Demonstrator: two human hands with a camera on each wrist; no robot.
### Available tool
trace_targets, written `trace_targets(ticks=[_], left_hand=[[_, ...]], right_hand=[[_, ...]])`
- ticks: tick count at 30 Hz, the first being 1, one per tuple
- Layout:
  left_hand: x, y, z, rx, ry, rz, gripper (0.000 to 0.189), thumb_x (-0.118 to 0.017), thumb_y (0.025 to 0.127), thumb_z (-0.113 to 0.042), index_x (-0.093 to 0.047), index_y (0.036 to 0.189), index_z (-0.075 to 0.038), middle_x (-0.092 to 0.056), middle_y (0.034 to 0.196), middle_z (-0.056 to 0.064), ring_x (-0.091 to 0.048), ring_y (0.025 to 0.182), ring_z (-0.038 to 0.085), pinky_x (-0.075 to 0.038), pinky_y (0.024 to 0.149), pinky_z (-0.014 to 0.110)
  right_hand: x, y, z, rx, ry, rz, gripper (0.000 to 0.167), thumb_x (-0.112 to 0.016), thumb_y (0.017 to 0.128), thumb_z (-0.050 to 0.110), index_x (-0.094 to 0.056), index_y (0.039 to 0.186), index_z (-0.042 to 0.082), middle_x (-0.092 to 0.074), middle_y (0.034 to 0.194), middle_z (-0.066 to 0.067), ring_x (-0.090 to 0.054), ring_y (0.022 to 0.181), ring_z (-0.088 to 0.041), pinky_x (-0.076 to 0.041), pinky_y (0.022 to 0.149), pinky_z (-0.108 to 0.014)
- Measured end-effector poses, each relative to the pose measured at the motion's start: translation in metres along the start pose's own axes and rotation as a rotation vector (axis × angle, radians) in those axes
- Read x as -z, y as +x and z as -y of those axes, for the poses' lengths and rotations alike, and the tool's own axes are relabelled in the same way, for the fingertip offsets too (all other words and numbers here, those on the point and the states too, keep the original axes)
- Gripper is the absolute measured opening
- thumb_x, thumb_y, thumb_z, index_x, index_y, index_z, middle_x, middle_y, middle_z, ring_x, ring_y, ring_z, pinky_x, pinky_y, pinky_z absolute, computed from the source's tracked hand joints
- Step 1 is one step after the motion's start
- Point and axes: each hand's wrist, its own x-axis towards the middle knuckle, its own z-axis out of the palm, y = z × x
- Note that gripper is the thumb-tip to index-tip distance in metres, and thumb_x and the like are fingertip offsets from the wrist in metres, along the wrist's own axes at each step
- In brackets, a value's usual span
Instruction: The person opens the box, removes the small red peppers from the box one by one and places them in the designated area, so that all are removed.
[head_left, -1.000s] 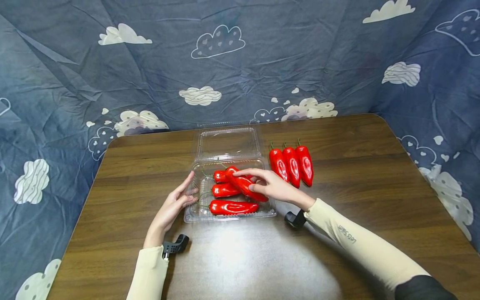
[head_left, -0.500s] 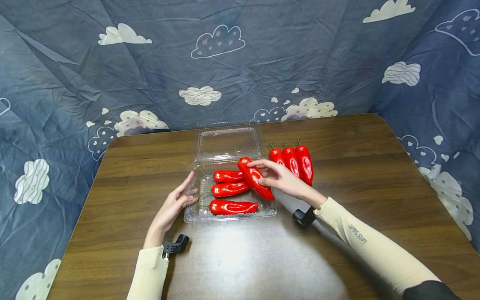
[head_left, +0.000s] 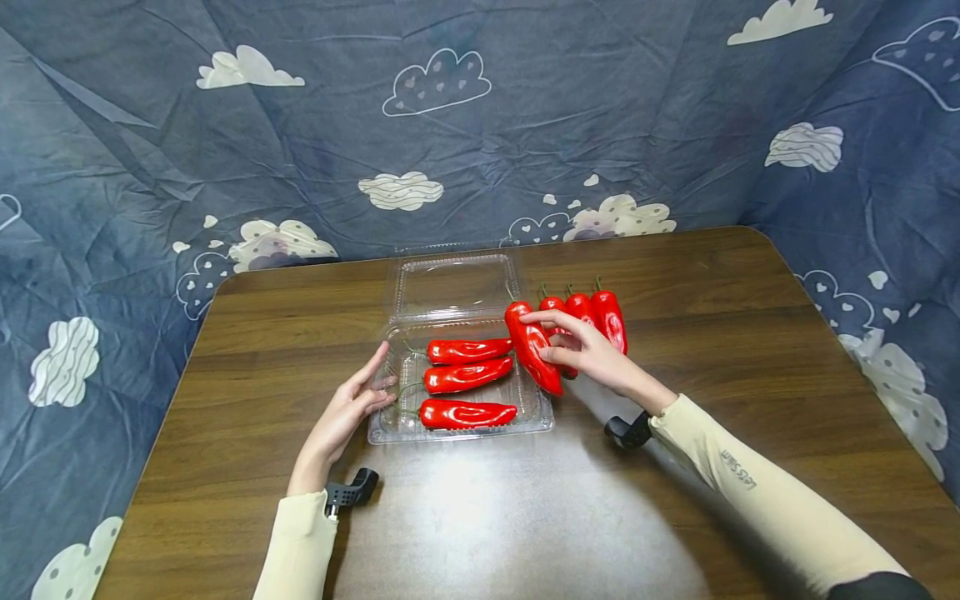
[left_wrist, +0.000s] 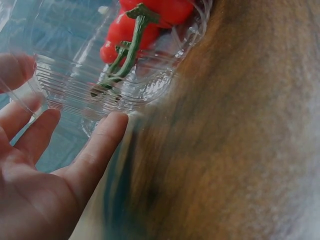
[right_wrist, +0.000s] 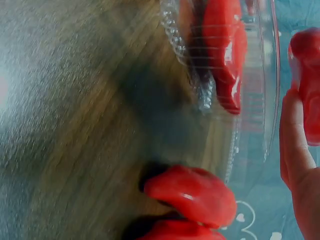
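Your head camera looks forward and down from well above the brown wood-grain table [head_left: 720,350] toward the blue cloud-printed cloth [head_left: 570,83]. Your wrist cameras look close past your bare left hand [head_left: 341,425] and bare right hand [head_left: 592,354], tipped sideways opposite ways; both share the clear plastic hinged box [left_wrist: 65,90] with the head view.

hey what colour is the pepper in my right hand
The held pepper is glossy red, clearest in the head view.
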Motion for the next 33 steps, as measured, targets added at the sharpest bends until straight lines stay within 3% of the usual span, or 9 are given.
trace_targets(ticks=[11,18,25,33], left_hand=[[-0.001,0.0,0.0,0.005,-0.006,-0.007,0.068,-0.04,0.091,0.009,-0.017,0.153,-0.007,-0.006,0.16,0.002,-0.028,0.134,0.043,-0.045,0.098,0.027],[-0.001,-0.001,-0.002,0.001,-0.002,-0.004,0.069,-0.04,0.09,0.008,-0.016,0.153,-0.007,-0.004,0.16,0.003,-0.027,0.134,0.044,-0.045,0.098,0.027],[-0.001,-0.002,-0.001,-0.003,0.002,-0.007,0.069,-0.039,0.09,0.01,-0.015,0.153,-0.006,-0.003,0.16,0.004,-0.027,0.134,0.044,-0.044,0.099,0.029],[-0.001,-0.001,-0.001,-0.007,0.002,-0.001,0.068,-0.038,0.091,0.01,-0.015,0.153,-0.004,-0.004,0.16,0.004,-0.027,0.134,0.044,-0.044,0.099,0.03]], right_hand=[[0.014,-0.005,-0.003,0.023,-0.039,-0.108,0.045,-0.058,0.09,0.003,-0.049,0.135,0.002,-0.046,0.137,-0.016,-0.046,0.121,-0.033,-0.039,0.104,-0.033],[0.023,-0.008,-0.009,0.058,-0.037,-0.171,0.042,-0.057,0.091,0.0,-0.05,0.132,-0.003,-0.051,0.127,-0.023,-0.054,0.106,-0.028,-0.047,0.088,-0.019],[0.032,-0.013,-0.016,0.057,-0.015,-0.245,0.041,-0.058,0.091,-0.001,-0.049,0.131,-0.003,-0.053,0.121,-0.026,-0.061,0.097,-0.013,-0.05,0.082,-0.018],[0.041,-0.02,-0.017,0.017,-0.017,-0.317,0.04,-0.06,0.091,0.001,-0.048,0.129,-0.003,-0.054,0.119,-0.027,-0.06,0.094,-0.009,-0.051,0.077,-0.017]])
